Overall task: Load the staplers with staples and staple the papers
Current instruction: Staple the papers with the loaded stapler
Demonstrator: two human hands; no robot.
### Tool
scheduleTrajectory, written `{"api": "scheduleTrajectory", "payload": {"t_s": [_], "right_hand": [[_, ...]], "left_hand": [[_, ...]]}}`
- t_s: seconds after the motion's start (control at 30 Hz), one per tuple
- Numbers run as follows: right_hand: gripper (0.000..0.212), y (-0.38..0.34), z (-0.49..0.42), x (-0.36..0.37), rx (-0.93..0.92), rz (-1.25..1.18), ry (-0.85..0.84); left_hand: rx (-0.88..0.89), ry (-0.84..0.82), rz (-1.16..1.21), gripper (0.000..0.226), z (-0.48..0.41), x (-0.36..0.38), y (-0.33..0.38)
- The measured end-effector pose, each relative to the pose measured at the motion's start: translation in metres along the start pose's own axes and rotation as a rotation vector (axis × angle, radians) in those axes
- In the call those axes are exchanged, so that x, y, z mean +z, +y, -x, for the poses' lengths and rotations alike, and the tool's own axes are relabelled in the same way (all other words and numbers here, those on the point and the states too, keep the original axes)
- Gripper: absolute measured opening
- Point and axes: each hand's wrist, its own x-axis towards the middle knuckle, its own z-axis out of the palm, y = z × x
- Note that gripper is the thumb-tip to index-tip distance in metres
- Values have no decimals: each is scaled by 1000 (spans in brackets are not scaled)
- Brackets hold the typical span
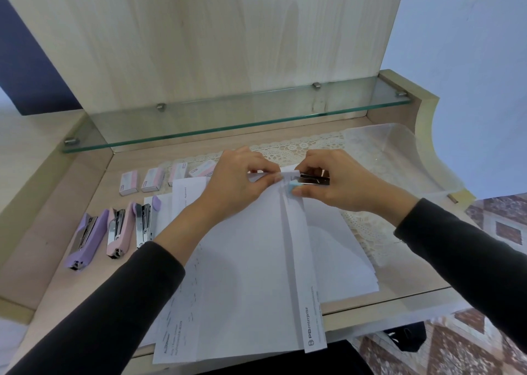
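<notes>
A stack of white papers (245, 275) lies on the wooden desk in front of me, its near end hanging over the desk edge. My left hand (236, 180) pinches the far top edge of the papers. My right hand (336, 180) grips a light blue stapler (308, 182) whose jaw sits over that same paper corner. Three more staplers lie in a row at the left: purple (84, 239), pink (119, 229) and a lilac-tipped one (145, 222), all with metal parts showing. Several small staple boxes (154, 179) sit behind them.
A glass shelf (228, 123) runs across above the desk's back. A lace mat (299, 149) and a clear plastic sheet (399, 152) cover the right side. More printed sheets (188, 192) lie under my left wrist. Patterned floor shows at right.
</notes>
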Motion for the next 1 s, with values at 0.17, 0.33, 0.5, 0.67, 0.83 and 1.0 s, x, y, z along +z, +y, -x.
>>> {"api": "scheduleTrajectory", "payload": {"t_s": [0.17,0.33,0.5,0.67,0.83,1.0], "right_hand": [[20,-1,-1,-1,1,-23,8],[20,-2,-1,-1,-2,-9,2],[21,-4,0,0,-9,36,3],[25,-7,0,4,-6,118,44],[24,-6,3,4,15,76,38],[36,4,10,7,112,80,-73]], "left_hand": [[-4,6,1,8,1,-2,4],[11,3,-10,8,0,-2,4],[48,5,-27,14,1,1,1],[36,17,-11,17,1,2,1],[22,-24,-17,12,1,1,0],[-98,-79,7,7,-3,3,-5]]}}
